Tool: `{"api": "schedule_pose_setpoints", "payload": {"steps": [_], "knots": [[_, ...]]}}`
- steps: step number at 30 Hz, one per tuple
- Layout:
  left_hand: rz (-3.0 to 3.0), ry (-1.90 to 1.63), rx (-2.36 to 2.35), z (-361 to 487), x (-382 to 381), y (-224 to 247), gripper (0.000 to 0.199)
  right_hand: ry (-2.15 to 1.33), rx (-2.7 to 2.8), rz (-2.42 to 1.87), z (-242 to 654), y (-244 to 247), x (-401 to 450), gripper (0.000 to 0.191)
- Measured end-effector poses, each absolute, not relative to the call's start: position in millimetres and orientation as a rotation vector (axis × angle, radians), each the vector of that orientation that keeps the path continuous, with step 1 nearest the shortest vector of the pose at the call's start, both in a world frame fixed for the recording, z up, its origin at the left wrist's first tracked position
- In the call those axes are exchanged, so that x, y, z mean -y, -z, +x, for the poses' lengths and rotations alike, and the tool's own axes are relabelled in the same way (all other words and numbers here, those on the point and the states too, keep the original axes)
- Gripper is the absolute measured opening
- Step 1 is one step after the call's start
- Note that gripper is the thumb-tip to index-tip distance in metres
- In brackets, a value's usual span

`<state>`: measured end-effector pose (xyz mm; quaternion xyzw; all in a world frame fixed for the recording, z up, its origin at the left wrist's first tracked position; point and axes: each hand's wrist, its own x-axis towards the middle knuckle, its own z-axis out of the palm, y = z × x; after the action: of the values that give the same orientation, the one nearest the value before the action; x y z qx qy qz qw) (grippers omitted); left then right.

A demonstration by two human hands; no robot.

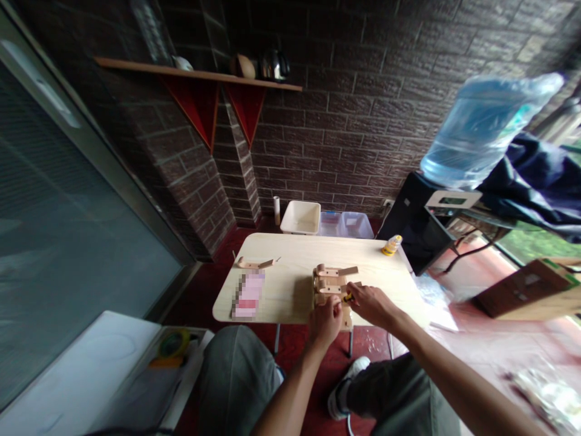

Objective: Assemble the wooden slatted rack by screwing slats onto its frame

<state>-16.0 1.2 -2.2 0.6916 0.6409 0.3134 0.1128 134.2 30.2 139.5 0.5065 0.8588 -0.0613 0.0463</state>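
Observation:
A wooden assembly (pixel 330 281) with several strips and rounded blocks lies near the front edge of the pale table (pixel 285 254). My right hand (pixel 365 301) is closed around a small yellow and black tool (pixel 348 297), its tip pointing left toward my other hand. Close beside it, my left hand (pixel 327 315) is pinched at the front of the assembly; what its fingers hold is too small to make out. At the table's left lies a separate wooden piece (pixel 256 264), with a pink blurred item (pixel 249 295) in front of it.
A yellow-capped bottle (pixel 392 245) stands at the table's back right. Behind the table are a cream bin (pixel 301 217) and clear bins (pixel 356 225). An open white case (pixel 163 375) sits at lower left, a water dispenser (pixel 411 224) at right.

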Motion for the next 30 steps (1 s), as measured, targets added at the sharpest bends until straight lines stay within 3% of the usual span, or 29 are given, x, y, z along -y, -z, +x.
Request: {"api": "schedule_pose_setpoints", "payload": {"steps": [5,14,30], "knots": [[2.003,-0.903,-1.866,-16.4,-0.5,0.9,0.024,0.214,-2.658,1.499,136.8,-139.8,-29.8,0.037],[1.991,-0.859,-1.869,-16.2,-0.9,-2.5,0.024,0.157,-2.627,1.514,136.5,-136.3,-30.9,0.024],[1.981,-0.874,-1.871,-16.4,-2.0,-0.6,0.024,0.263,-2.667,1.481,140.3,-134.0,-30.0,0.03]]}}
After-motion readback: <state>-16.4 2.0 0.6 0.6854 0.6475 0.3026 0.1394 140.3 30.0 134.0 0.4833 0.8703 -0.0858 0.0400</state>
